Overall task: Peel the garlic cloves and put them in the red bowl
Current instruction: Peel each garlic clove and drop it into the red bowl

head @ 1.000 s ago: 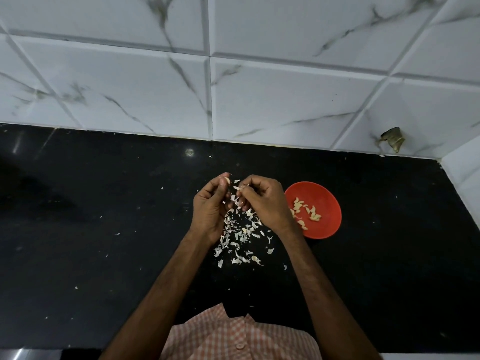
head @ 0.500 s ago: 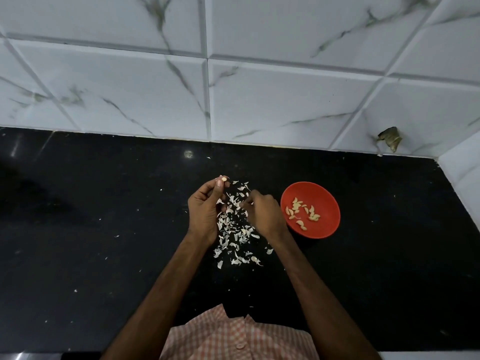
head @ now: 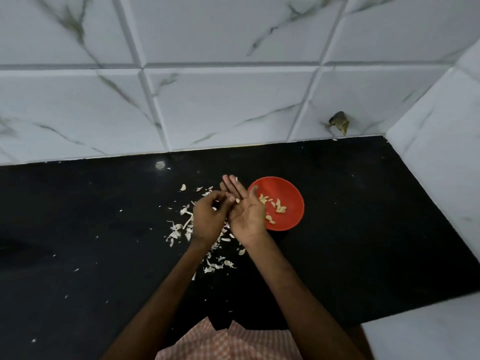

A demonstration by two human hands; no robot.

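View: head, wide-angle | Position: worn on person's head, above near table (head: 78,229) edge | Facing: forward and down toward tiled wall (head: 233,100) | Range: close; left hand (head: 209,216), right hand (head: 246,214) mid-frame

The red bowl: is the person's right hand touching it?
Cannot tell. In the head view the open right hand overlaps the red bowl at its left rim, but one angle cannot show whether it rests there or hangs above.
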